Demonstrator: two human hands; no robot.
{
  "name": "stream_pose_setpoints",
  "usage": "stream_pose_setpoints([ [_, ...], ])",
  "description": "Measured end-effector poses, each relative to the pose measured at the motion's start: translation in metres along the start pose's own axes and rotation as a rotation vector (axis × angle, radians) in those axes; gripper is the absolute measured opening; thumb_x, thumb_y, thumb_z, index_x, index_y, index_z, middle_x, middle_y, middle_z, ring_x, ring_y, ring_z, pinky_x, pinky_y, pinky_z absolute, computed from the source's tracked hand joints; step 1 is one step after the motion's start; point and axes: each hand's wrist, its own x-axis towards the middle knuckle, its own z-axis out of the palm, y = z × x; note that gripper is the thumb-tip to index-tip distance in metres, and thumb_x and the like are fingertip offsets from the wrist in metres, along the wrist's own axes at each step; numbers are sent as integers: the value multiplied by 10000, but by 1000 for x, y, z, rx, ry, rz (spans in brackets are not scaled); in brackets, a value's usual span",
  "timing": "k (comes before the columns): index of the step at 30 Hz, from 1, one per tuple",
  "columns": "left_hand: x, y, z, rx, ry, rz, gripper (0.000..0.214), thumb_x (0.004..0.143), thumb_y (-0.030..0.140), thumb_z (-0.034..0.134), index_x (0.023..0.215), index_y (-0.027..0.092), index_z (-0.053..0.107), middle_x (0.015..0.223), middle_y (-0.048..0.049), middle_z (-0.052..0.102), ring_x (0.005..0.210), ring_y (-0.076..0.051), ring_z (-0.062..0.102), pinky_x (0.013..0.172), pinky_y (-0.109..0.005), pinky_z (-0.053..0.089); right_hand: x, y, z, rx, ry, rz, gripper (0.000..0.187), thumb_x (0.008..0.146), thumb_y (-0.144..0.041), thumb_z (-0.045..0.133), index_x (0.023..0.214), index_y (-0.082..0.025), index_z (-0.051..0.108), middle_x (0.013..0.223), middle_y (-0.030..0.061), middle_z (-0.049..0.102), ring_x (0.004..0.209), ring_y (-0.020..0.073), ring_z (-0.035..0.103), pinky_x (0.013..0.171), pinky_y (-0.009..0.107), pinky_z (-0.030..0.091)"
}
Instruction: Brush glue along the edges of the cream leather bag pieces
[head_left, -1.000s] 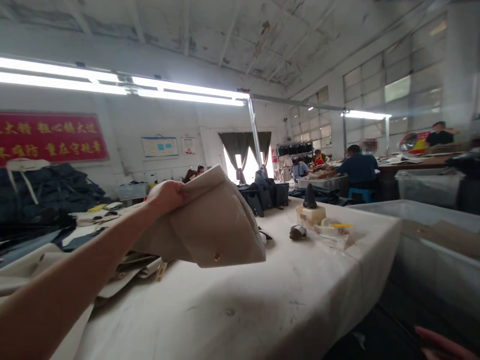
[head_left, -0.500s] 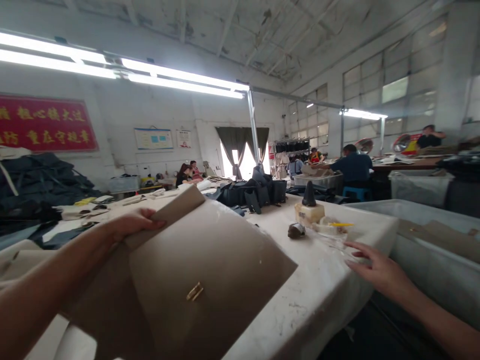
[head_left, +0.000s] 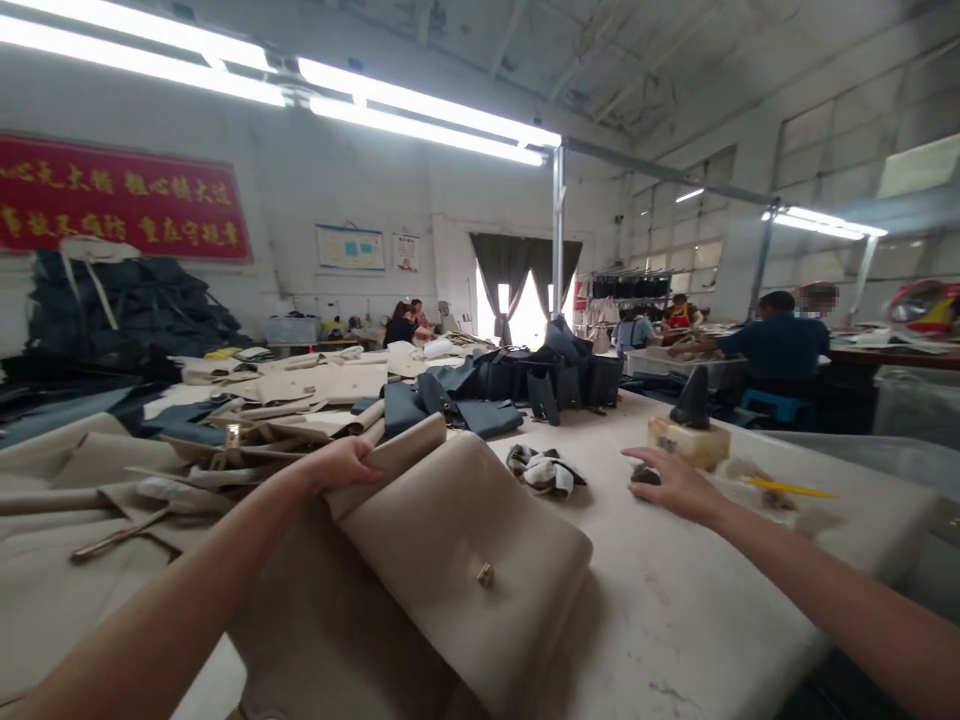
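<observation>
My left hand (head_left: 345,466) is closed on the upper edge of a beige leather-like bag (head_left: 465,520), tilted over the table. A small gold-coloured metal clasp (head_left: 485,575) sits on its flap. My right hand (head_left: 679,487) is at a small dark lump (head_left: 643,474) on the table, thumb and fingers apart on either side of it. Whether they touch it I cannot tell. Just behind that hand, a dark cone (head_left: 691,398) stands on a yellowish block (head_left: 697,440). A crumpled dark-and-white bundle (head_left: 546,470) lies between the bag and my right hand.
Beige pieces (head_left: 322,382) and dark blue pieces (head_left: 487,418) cover the left and far table (head_left: 637,610). A yellow stick-like tool (head_left: 791,488) lies at right, beside a translucent bin (head_left: 862,452). Co-workers, one in a dark blue shirt (head_left: 784,350), sit farther back.
My right hand has moved left and inward to the dark lump. The bag has shifted right in view and its flap now bends more. The view has turned left.
</observation>
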Motion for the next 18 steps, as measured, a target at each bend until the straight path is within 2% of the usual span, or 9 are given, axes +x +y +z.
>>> stream_pose_setpoints([
  [3,5,-14,4,-24,-45,-28,329,446,342,708,696,131,670,617,-8,689,644,-229,613,559,-280,446,41,-16,26,9,-80,-62,619,653,-198,611,1267,-187,528,1340,93,493,1213,238,466,1033,368,330],
  [7,14,-38,14,-79,-127,-65,391,427,372,739,737,146,666,704,-32,703,703,-249,636,583,-290,473,83,-20,53,-2,-187,-77,831,518,-77,659,1320,-198,480,1370,87,462,1245,235,432,1044,341,309],
  [10,20,-59,26,-146,-167,-91,392,437,377,749,753,163,656,735,-33,702,712,-245,642,594,-290,484,101,-17,71,-6,-276,-61,994,433,-50,678,1376,-211,408,1364,93,469,1207,255,476,993,335,374],
  [12,22,-71,34,-190,-186,-105,393,447,379,751,763,168,652,751,-34,703,714,-242,644,598,-290,487,106,-16,85,-5,-328,-55,1035,420,-50,669,1398,-216,375,1295,92,541,1117,263,555,928,332,434],
  [15,23,-81,43,-253,-223,-119,413,455,379,748,797,168,653,794,-41,708,733,-242,646,607,-290,490,108,-15,108,-6,-338,-69,960,457,-43,606,1381,-213,414,1200,78,614,1030,263,609,881,325,462],
  [18,24,-85,45,-209,-199,-130,427,441,371,758,805,171,656,797,-37,710,728,-240,647,589,-278,483,109,-15,117,-27,-264,-80,732,497,-31,521,1199,-219,611,1146,56,646,1067,274,583,895,324,439],
])
